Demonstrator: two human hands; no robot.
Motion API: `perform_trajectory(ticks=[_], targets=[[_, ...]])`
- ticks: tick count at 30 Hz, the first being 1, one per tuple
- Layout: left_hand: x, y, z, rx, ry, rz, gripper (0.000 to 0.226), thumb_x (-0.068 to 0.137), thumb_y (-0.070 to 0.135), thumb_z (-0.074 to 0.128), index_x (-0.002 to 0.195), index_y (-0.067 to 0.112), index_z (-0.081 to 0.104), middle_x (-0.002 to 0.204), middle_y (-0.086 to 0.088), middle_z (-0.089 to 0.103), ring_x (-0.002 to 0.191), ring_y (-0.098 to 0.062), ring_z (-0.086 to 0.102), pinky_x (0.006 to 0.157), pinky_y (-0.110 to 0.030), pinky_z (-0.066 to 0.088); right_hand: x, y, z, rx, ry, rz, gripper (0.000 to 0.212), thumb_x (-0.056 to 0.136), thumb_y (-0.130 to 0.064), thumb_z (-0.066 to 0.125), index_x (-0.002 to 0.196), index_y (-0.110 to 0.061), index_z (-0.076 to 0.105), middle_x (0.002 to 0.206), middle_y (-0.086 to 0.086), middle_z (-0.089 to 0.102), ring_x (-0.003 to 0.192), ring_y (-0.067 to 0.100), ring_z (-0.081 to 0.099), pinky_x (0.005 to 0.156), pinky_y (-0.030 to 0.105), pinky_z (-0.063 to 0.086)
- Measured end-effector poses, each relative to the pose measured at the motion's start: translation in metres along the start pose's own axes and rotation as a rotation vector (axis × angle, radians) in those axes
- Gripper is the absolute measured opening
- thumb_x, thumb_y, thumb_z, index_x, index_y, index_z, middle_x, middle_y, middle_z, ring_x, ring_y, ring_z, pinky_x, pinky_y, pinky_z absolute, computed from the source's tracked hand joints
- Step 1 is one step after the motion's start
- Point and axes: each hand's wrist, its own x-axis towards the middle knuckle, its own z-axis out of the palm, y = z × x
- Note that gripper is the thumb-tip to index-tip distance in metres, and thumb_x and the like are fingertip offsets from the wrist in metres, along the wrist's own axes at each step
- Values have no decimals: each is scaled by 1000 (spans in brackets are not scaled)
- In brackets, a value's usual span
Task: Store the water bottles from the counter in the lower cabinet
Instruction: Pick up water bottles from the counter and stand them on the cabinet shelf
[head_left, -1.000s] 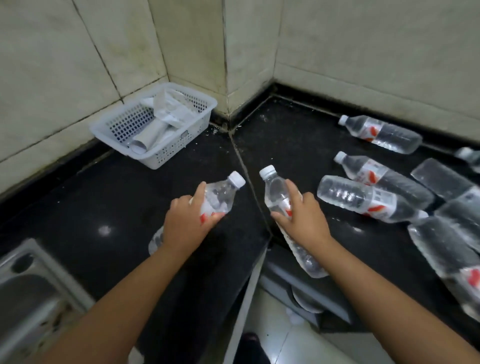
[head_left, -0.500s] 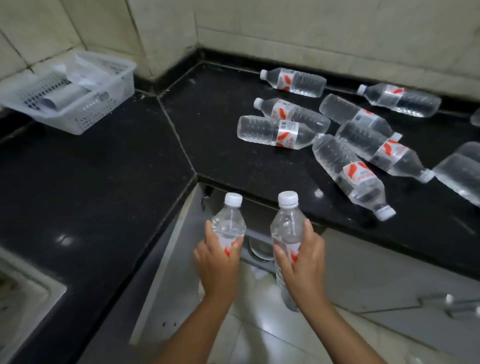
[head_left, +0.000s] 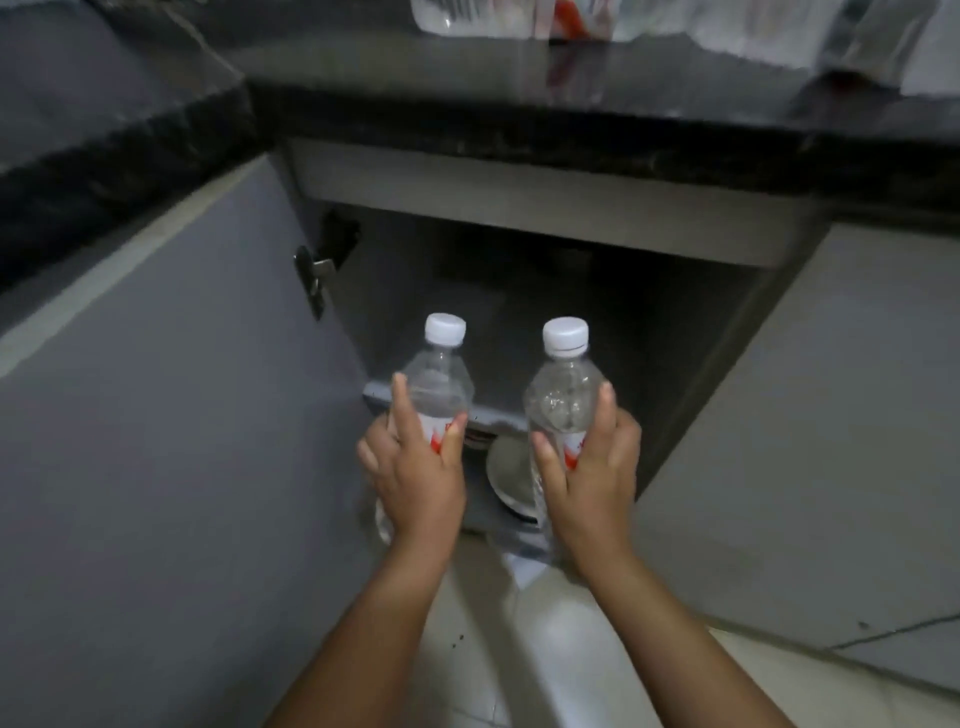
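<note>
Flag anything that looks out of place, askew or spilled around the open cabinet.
Nothing is spilled. Both clear plastic bottles with white caps, in the left hand and right hand, are upright and capped. One oddity: a round grey metal dish leans tilted on the grey cabinet's lower level instead of lying flat.

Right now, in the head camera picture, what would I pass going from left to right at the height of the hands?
Open cabinet door → left hand holding a bottle → round metal dish inside the cabinet → right hand holding another bottle → closed cabinet front.
</note>
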Motion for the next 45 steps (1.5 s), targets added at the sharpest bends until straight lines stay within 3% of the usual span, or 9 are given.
perform_trajectory(ticks=[3, 11, 15, 19, 26, 35, 39, 42, 45], targets=[[7, -14, 15, -48, 59, 80, 68, 82, 30, 61, 140, 16, 29, 117, -30, 46, 108, -41, 38, 93, -47, 31, -5, 12, 15, 13, 98, -62, 63, 77, -36, 48, 125, -6, 21, 97, 39, 52, 83, 49, 55, 72, 48, 49], [29, 6, 19, -101, 108, 212, 65, 83, 36, 58, 139, 21, 28, 119, -27, 48, 109, -39, 42, 91, -46, 34, 13, -5, 21, 185, 174, -62, 72, 78, -38, 46, 128, 12, 32, 107, 38, 45, 89, 48, 54, 76, 40, 39], [48, 17, 18, -127, 104, 200, 65, 83, 36, 58, 139, 22, 29, 119, -27, 48, 110, -39, 42, 93, -44, 32, 37, -12, 25, 239, 173, -3, 72, 79, -33, 54, 131, 8, 27, 114, 37, 41, 97, 39, 51, 80, 36, 36], [45, 8, 24, -156, 79, 121, 65, 84, 36, 55, 140, 25, 25, 121, -25, 45, 112, -37, 38, 94, -42, 30, 30, 1, 29, 262, 181, 14, 77, 76, -43, 42, 133, 6, 25, 116, 37, 40, 101, 41, 49, 83, 36, 35], [40, 8, 28, -186, 92, 123, 65, 85, 38, 53, 141, 26, 21, 126, -22, 42, 115, -34, 35, 95, -42, 30, 35, 12, 22, 285, 199, -38, 57, 79, -32, 53, 124, -22, 19, 118, 35, 38, 102, 36, 47, 82, 35, 34], [60, 0, 49, -250, 126, 111, 66, 86, 37, 52, 142, 27, 18, 130, -21, 39, 119, -34, 31, 97, -44, 28, 43, 24, 50, 302, 215, -59, 56, 76, -45, 40, 123, -24, 19, 118, 37, 37, 102, 46, 48, 83, 38, 36], [76, -1, 52, -320, 229, 144, 64, 86, 35, 53, 141, 24, 21, 126, -22, 45, 116, -36, 36, 97, -45, 30, 54, 31, 67, 305, 236, -77, 64, 80, -48, 42, 128, -11, 22, 117, 40, 39, 101, 48, 49, 83, 39, 35], [88, -2, 51, -427, 271, 199, 61, 88, 28, 53, 140, 16, 23, 129, -24, 44, 117, -37, 36, 100, -51, 30, 59, 34, 74, 348, 259, -42, 60, 79, -43, 42, 127, -18, 17, 121, 37, 38, 104, 40, 47, 83, 35, 32], [95, -4, 56, -496, 162, 251, 59, 90, 21, 51, 140, 14, 21, 134, -23, 40, 121, -36, 34, 106, -52, 27, 62, 33, 79, 359, 228, -38, 62, 77, -47, 37, 130, -21, 17, 126, 30, 36, 106, 20, 37, 85, 31, 29]])
